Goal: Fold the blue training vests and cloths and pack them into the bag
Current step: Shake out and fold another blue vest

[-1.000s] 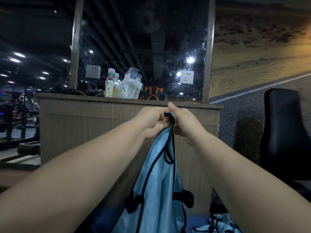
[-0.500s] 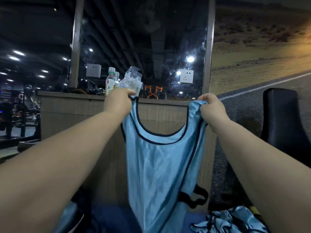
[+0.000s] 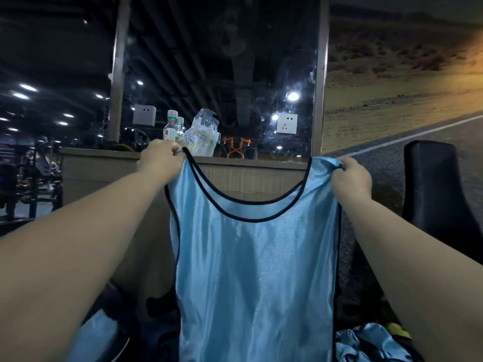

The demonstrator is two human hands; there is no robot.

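The light-blue training vest [image 3: 256, 270] hangs spread flat in the air before the person, glossy and smooth, with black piping round its scooped neck and armholes. The left hand [image 3: 160, 159] and the right hand [image 3: 351, 178], held well apart, each curl their fingers tight round one bunched shoulder strap. Behind stands a wood-grain worktop [image 3: 248, 176] bearing bottles [image 3: 171, 128] and a crumpled clear plastic bag [image 3: 202, 131]. A black padded seat [image 3: 439, 192] flanks the right arm, and rumpled blue vests [image 3: 366, 343] lie low right.
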